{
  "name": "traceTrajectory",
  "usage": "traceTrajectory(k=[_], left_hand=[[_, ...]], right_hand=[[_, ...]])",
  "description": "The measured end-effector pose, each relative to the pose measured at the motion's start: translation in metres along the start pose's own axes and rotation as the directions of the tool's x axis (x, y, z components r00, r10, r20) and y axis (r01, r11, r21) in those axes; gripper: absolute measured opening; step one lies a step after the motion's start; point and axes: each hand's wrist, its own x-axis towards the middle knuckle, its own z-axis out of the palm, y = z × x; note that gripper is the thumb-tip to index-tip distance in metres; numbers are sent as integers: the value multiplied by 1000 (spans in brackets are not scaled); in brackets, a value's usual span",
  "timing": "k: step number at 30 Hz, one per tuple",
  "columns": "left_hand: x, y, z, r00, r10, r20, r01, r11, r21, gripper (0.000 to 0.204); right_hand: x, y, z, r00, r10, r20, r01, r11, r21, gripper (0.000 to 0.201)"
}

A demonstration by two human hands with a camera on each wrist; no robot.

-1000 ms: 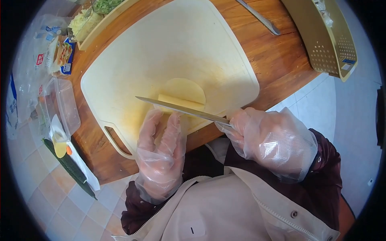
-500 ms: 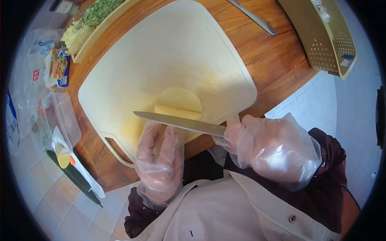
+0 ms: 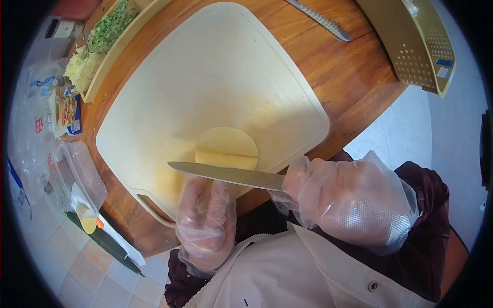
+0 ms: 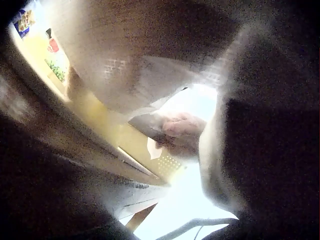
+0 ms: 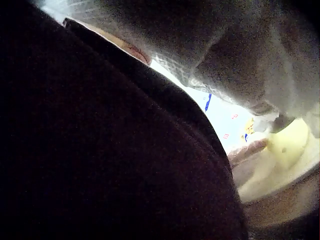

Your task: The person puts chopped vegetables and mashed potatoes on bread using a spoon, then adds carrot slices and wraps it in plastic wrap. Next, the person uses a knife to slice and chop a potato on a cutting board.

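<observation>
On the white cutting board [image 3: 195, 66] lies a thin, round yellow slice [image 3: 226, 137], its near part a straight folded or rolled strip [image 3: 223, 158]. Gripping the knife [image 3: 233, 175] by its handle, the gloved right hand [image 3: 354, 200] holds the blade across the strip's near side, pointing left. The gloved left hand [image 3: 207, 226] has its fingers stretched forward, tips by the strip and partly behind the blade; whether they touch the strip is hidden. In the left wrist view the right hand [image 4: 182, 131] appears beyond the glove. The right wrist view shows the yellow slice [image 5: 290, 145] at its right edge.
A wooden tray [image 3: 110, 49] with chopped greens [image 3: 110, 25] and pale shreds [image 3: 82, 69] stands back left. A clear plastic box [image 3: 84, 172] and a cucumber [image 3: 105, 241] are at the left. A metal utensil [image 3: 326, 23] and a perforated holder [image 3: 411, 56] are back right.
The knife has moved slightly toward the body relative to the strip, and its blade shows more of its flat side. The left hand keeps much the same pose. The head view has shifted.
</observation>
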Motion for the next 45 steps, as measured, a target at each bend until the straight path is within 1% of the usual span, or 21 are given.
traceTrajectory(k=[2, 4, 7, 11, 13, 14, 16, 19, 22, 26, 28, 32, 34, 35, 37, 38, 40, 41, 42, 44, 45], left_hand=[[1, 0, 0, 1000, 5, 1, -5, 1000, 5, 69], [1, -1, 0, 1000, 11, 1, -11, 1000, 10, 68], [0, -5, -1, 999, 33, 5, -33, 999, -25, 69], [-2, -2, -5, 998, -16, 59, 14, 999, 31, 69], [-3, -3, -4, 998, -21, 64, 19, 999, 39, 68], [-4, -3, -2, 1000, -1, 29, -1, 998, 61, 66], [-3, -3, -1, 1000, 27, -4, -27, 996, 82, 64], [0, 1, -4, 1000, 18, 17, -19, 996, 85, 58], [1, 4, -5, 999, -23, 46, 19, 997, 80, 55], [-2, 6, -4, 998, -52, 45, 47, 994, 100, 55], [-2, 6, -4, 997, -63, 35, 59, 994, 93, 56], [-4, 6, -1, 997, -69, 27, 67, 995, 74, 52], [-3, 6, -1, 998, -63, 14, 62, 996, 68, 51], [-3, 7, -1, 998, -61, 12, 60, 996, 71, 51], [-2, 8, -2, 998, -59, 8, 58, 995, 76, 50], [-2, 9, -3, 998, -66, 14, 65, 995, 73, 49], [-3, 9, -2, 997, -76, 18, 74, 995, 72, 48], [-4, 8, 0, 997, -81, 10, 80, 995, 57, 48], [-5, 7, 1, 996, -86, 0, 86, 995, 41, 48], [-5, 9, 2, 995, -102, -11, 103, 994, 41, 48], [-5, 9, 2, 993, -116, -17, 116, 993, 37, 49]], right_hand=[[1, 0, 0, 1000, 20, 24, -20, 1000, -6, 17], [1, 2, 5, 1000, 8, 5, -8, 999, 33, 15], [5, 1, 2, 999, -5, 41, 5, 1000, -1, 15], [8, -2, 9, 997, 39, 70, -40, 999, 16, 16], [9, 1, 16, 998, 6, -57, -5, 1000, 17, 10], [9, 2, 24, 998, 7, -57, -6, 1000, 17, 10], [12, 3, 39, 989, 37, -141, -23, 995, 101, 9], [11, 1, 37, 996, 42, -82, -42, 999, 5, 9], [10, 2, 38, 995, 22, -93, -26, 999, -41, 8], [5, 4, 44, 992, 30, -123, -30, 1000, 6, 9], [-2, 8, 44, 994, 41, -101, -32, 995, 89, 8], [-20, 12, 38, 996, 79, -36, -76, 995, 63, 9], [-28, 15, 36, 993, 122, 0, -120, 978, 171, 10], [-32, 17, 33, 993, 121, -3, -119, 978, 171, 10], [-40, 23, 27, 995, 101, 12, -99, 938, 333, 10], [-45, 24, 26, 995, 98, 10, -96, 938, 332, 10], [-55, 28, 25, 989, 108, 100, -136, 931, 338, 9], [-61, 35, 24, 990, 104, 98, -131, 932, 337, 9], [-67, 46, 23, 990, 40, 136, -96, 897, 431, 13], [-70, 49, 16, 986, -32, 165, -59, 853, 519, 17], [-71, 46, 11, 984, 68, 164, -135, 888, 440, 19]])
